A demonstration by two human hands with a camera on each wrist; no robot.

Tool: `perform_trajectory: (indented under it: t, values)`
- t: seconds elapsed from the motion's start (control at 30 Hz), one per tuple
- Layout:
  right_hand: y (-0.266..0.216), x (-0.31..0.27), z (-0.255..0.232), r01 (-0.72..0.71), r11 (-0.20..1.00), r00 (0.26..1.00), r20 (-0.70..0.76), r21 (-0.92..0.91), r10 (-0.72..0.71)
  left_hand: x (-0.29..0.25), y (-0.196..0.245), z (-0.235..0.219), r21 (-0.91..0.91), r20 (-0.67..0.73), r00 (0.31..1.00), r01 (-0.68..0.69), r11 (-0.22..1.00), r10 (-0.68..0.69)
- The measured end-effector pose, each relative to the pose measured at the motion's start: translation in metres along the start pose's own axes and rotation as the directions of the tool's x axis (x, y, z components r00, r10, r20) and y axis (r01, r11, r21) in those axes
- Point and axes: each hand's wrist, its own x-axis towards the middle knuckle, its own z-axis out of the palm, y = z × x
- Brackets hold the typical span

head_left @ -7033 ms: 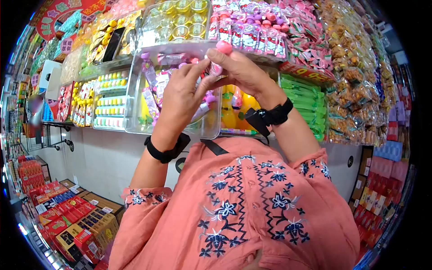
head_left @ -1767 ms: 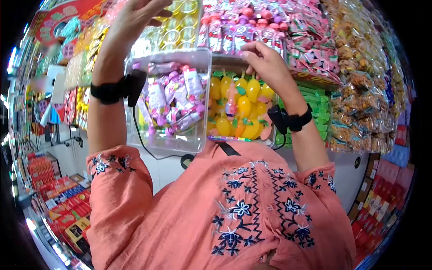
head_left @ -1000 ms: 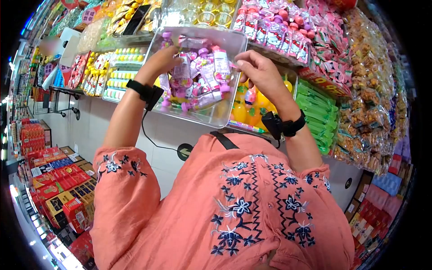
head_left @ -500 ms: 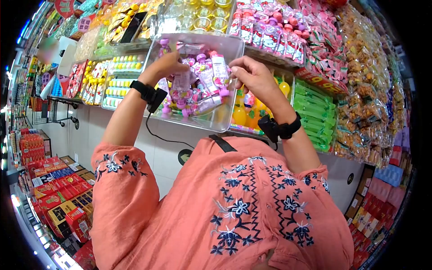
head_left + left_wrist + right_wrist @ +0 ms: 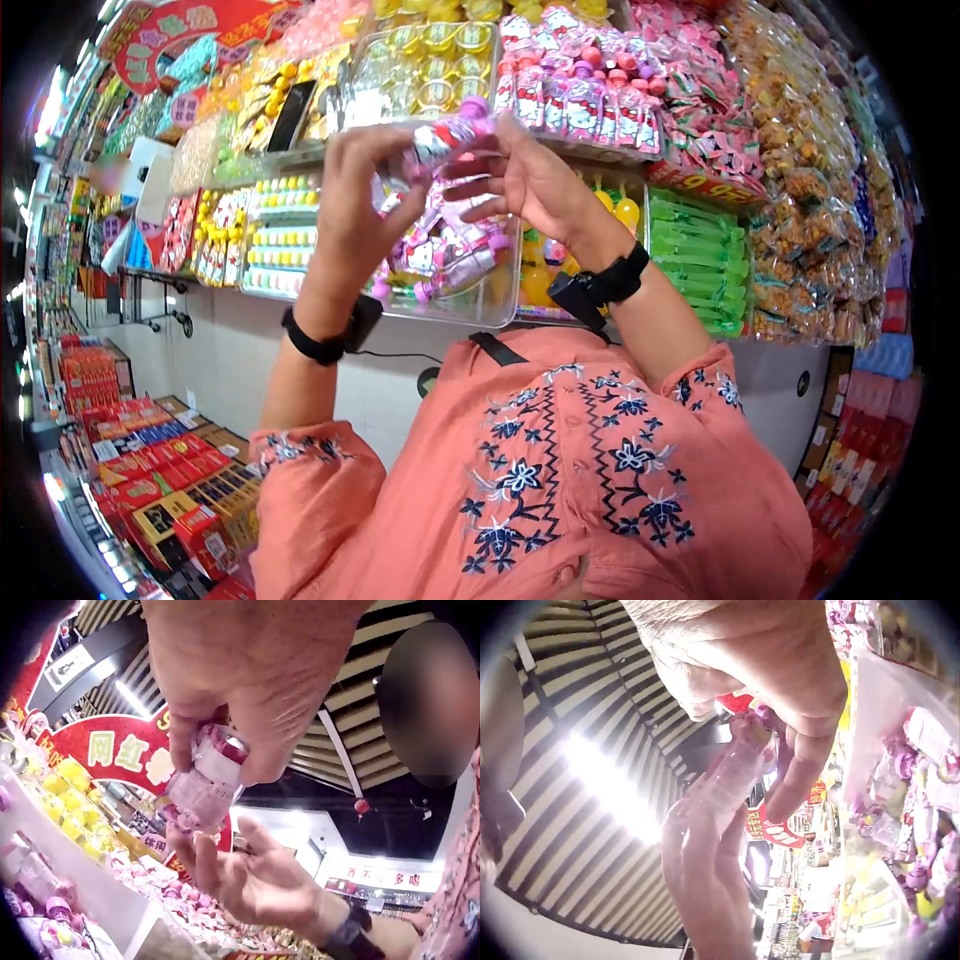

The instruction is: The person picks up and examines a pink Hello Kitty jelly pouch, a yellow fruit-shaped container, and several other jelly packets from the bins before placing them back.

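Observation:
A pink-and-white pouch with a purple cap [image 5: 450,140] is held up above the clear bin [image 5: 505,290] of similar pouches. My left hand [image 5: 360,190] pinches its lower end between thumb and fingers; the left wrist view shows the same grip on the pouch [image 5: 206,780]. My right hand [image 5: 540,185] is at the capped end, fingers spread and loosely bent. In the right wrist view the cap end [image 5: 754,727] lies beside my right hand [image 5: 765,682]; whether the fingertips touch it is unclear.
Green packets [image 5: 697,265] lie right of the bin, with yellow fruit-shaped items [image 5: 535,280] between. Round yellow-lidded cups [image 5: 440,65] and Hello Kitty pouches [image 5: 580,100] stand behind. A black phone-like slab [image 5: 291,117] lies at the back left.
My left hand has come up out of the bin with a pouch, turning and moving toward the right hand. My right hand has moved left to the pouch's capped end.

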Motion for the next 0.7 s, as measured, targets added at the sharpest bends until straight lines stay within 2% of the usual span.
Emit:
perform_trajectory:
  t: [0.07,0.13,0.2,0.23,0.27,0.3,0.4,0.53,0.57,0.7]
  values:
    - [-0.005,0.006,-0.011,0.056,0.995,0.996,0.058,0.083,-0.061,-0.010,0.004,0.014,-0.024,0.006,0.996,-0.088,0.996,0.088]
    - [-0.006,0.009,-0.017,0.109,0.994,0.993,-0.053,0.016,-0.108,-0.018,0.001,0.020,0.046,0.088,0.986,-0.148,0.988,0.144]
    - [-0.009,0.004,-0.011,0.160,0.987,0.979,-0.128,-0.018,-0.161,-0.019,0.006,0.020,0.142,0.099,0.984,-0.159,0.977,0.146]
    - [-0.012,0.002,-0.008,0.182,0.983,0.969,-0.164,-0.035,-0.185,-0.020,0.008,0.021,-0.040,0.057,0.998,-0.016,0.999,0.019]
    - [-0.013,0.002,-0.007,0.207,0.977,0.960,-0.182,-0.058,-0.214,-0.021,0.008,0.023,-0.225,0.041,0.992,0.124,0.966,-0.117]
    - [-0.013,0.001,-0.007,0.228,0.970,0.950,-0.199,-0.080,-0.240,-0.022,0.008,0.024,-0.401,0.053,0.965,0.255,0.880,-0.255]
    - [-0.014,-0.001,-0.005,0.248,0.959,0.939,-0.209,-0.139,-0.273,-0.015,-0.004,0.018,-0.620,0.326,0.806,0.576,0.532,-0.494]
    - [-0.021,-0.009,-0.001,0.254,0.941,0.934,-0.196,-0.224,-0.298,-0.011,-0.001,0.028,-0.646,0.511,0.709,0.690,0.328,-0.486]
    - [-0.023,-0.010,-0.001,0.254,0.936,0.934,-0.189,-0.246,-0.303,-0.010,0.000,0.033,-0.666,0.490,0.716,0.676,0.317,-0.496]
    - [-0.023,-0.007,-0.013,0.328,0.866,0.889,-0.187,-0.377,-0.418,-0.012,-0.005,0.038,-0.622,0.582,0.661,0.737,0.264,-0.474]
